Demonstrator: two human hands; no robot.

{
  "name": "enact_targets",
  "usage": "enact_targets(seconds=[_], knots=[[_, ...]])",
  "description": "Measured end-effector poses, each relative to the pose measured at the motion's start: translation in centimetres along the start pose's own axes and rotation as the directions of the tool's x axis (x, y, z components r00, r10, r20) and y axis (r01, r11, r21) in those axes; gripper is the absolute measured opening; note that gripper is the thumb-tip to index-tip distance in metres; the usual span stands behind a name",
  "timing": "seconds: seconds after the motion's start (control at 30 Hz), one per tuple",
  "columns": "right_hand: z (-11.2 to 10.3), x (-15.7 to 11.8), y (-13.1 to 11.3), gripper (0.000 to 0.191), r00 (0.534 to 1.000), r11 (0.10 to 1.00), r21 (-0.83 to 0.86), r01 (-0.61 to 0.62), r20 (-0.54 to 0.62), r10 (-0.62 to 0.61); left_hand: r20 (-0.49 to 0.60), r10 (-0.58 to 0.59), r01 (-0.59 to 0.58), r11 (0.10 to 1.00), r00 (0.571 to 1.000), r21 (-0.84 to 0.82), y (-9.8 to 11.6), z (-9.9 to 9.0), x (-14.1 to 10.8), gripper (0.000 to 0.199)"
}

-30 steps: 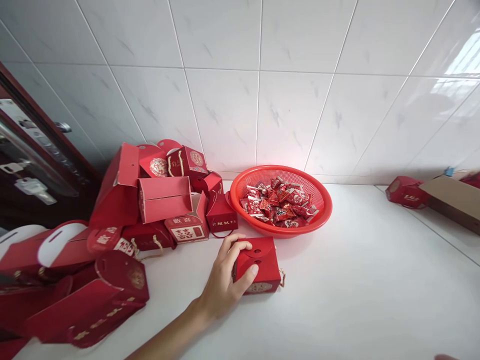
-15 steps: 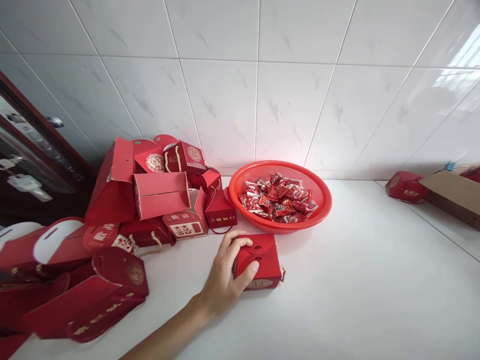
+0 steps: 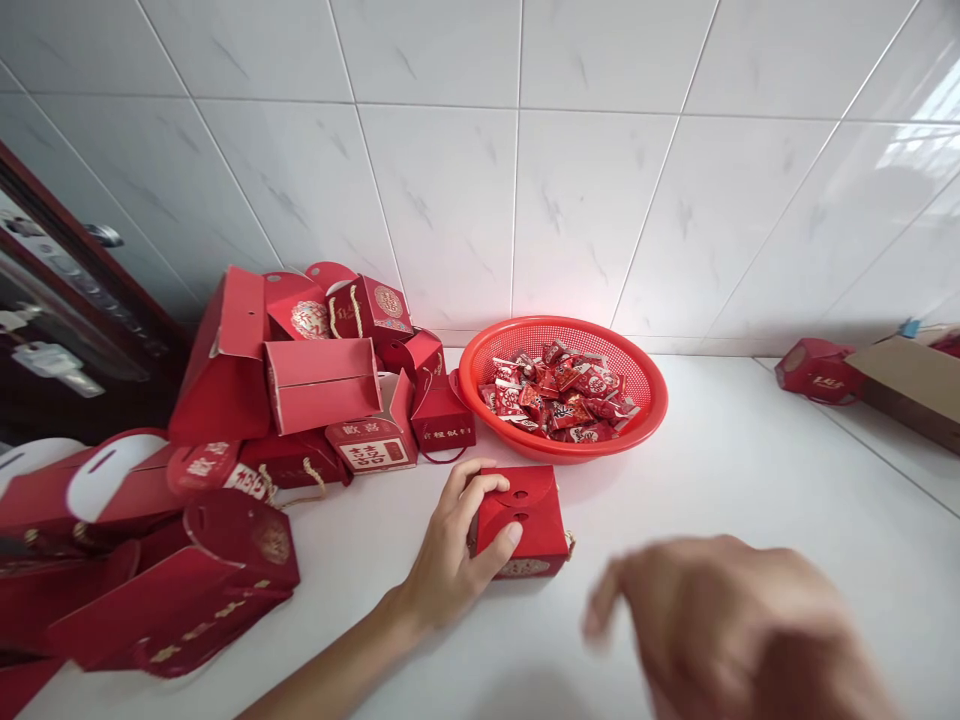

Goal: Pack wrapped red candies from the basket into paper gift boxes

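A small red box [image 3: 534, 525] with two holes in its top flaps and a gold cord at its right side sits on the white counter. My left hand [image 3: 461, 535] grips its left side, fingers and thumb over the top flaps. My right hand [image 3: 727, 610] is at the lower right, over the counter and apart from the box; motion smears its fingers. Just behind the box stands a red mesh basket [image 3: 651, 430] holding many red-wrapped candies [image 3: 566, 395].
Several red boxes [image 3: 322, 385] are piled at the left, beside a dark door [image 3: 67, 300] with keys in its lock. At the far right lie a red box [image 3: 814, 372] and a brown cardboard box [image 3: 911, 385]. A tiled wall [image 3: 442, 200] rises behind.
My right hand has come into view at the lower right. My left hand still holds the red box in much the same place.
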State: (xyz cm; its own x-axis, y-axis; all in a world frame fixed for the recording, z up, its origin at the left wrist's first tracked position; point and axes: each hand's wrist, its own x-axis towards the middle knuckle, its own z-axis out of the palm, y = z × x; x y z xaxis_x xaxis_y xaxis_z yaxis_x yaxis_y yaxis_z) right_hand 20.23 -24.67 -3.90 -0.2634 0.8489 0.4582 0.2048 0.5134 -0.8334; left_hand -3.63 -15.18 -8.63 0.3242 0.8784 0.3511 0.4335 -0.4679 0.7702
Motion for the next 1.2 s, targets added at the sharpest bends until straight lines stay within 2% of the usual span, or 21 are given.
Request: enact_targets(seconds=[0.07, 0.1, 0.2, 0.3, 0.43, 0.6, 0.7, 0.8, 0.87, 0.9, 0.93, 1.0, 1.1, 1.13, 1.2], knots=[[0.2, 3.8, -0.9, 0.026, 0.999, 0.995, -0.088, -0.050, -0.003, 0.050, 0.006, 0.008, -0.008, 1.000, 1.000, -0.021, -0.1, 0.0, -0.1, 0.032], [0.4, 4.6, -0.7, 0.024, 0.999, 0.982, -0.184, -0.031, -0.019, 0.028, 0.016, 0.007, -0.006, 0.999, 1.000, -0.032, -0.2, 0.0, -0.2, 0.032], [1.1, 3.9, 2.1, 0.065, 1.000, 0.901, -0.434, 0.003, 0.026, 0.009, 0.070, 0.005, 0.000, 0.998, 0.998, -0.069, -0.4, -0.1, -0.4, 0.037], [1.4, 2.1, 5.1, 0.073, 0.999, 0.832, -0.555, 0.020, 0.052, 0.011, 0.122, 0.057, -0.042, 0.992, 0.991, -0.121, -0.8, 0.0, -0.6, 0.044], [1.3, 1.6, 5.9, 0.064, 0.998, 0.839, -0.545, -0.017, 0.044, 0.049, 0.167, 0.162, -0.133, 0.977, 0.973, -0.169, -1.2, 0.0, -0.7, 0.052], [0.6, 2.1, 4.8, 0.058, 0.997, 0.882, -0.468, -0.043, 0.042, 0.071, 0.193, 0.148, -0.121, 0.982, 0.970, -0.148, -1.0, -0.4, -0.7, 0.064], [-1.4, 1.7, 4.5, 0.056, 0.997, 0.889, -0.455, -0.060, 0.008, 0.072, 0.179, 0.147, -0.120, 0.981, 0.973, -0.151, -1.4, -0.4, -0.8, 0.071], [-4.9, 0.4, 4.8, 0.049, 0.985, 0.875, -0.454, -0.169, -0.117, 0.130, 0.180, 0.076, -0.050, 0.989, 0.981, -0.142, -1.7, -0.4, -1.0, 0.063], [-7.7, -0.9, 5.1, 0.048, 0.947, 0.856, -0.434, -0.280, -0.274, 0.170, 0.184, 0.040, -0.014, 0.990, 0.982, -0.140, -1.4, -0.5, -1.0, 0.057], [-8.9, -1.7, 5.2, 0.049, 0.913, 0.853, -0.395, -0.340, -0.358, 0.198, 0.189, 0.032, -0.006, 0.991, 0.981, -0.137, -1.2, -0.6, -0.9, 0.055], [-10.1, -2.4, 5.3, 0.050, 0.871, 0.857, -0.344, -0.384, -0.442, 0.213, 0.196, 0.030, -0.004, 0.991, 0.980, -0.130, -0.9, -0.7, -0.9, 0.053], [-12.1, -3.6, 5.1, 0.048, 0.758, 0.837, -0.234, -0.495, -0.587, 0.285, 0.213, 0.029, -0.005, 0.994, 0.977, -0.113, -0.4, -0.9, -0.8, 0.049], [-14.9, -4.9, 4.7, 0.042, 0.629, 0.799, -0.102, -0.592, -0.678, 0.380, 0.238, 0.030, -0.005, 0.995, 0.971, -0.104, 0.0, -1.0, -0.7, 0.046], [-15.9, -5.3, 4.7, 0.042, 0.602, 0.790, -0.071, -0.610, -0.689, 0.403, 0.246, 0.029, -0.004, 0.994, 0.969, -0.105, 0.0, -1.0, -0.7, 0.045], [-18.4, -6.1, 5.2, 0.044, 0.595, 0.767, -0.059, -0.639, -0.670, 0.444, 0.257, 0.032, -0.006, 0.995, 0.966, -0.100, -0.1, -0.9, -0.8, 0.045]])
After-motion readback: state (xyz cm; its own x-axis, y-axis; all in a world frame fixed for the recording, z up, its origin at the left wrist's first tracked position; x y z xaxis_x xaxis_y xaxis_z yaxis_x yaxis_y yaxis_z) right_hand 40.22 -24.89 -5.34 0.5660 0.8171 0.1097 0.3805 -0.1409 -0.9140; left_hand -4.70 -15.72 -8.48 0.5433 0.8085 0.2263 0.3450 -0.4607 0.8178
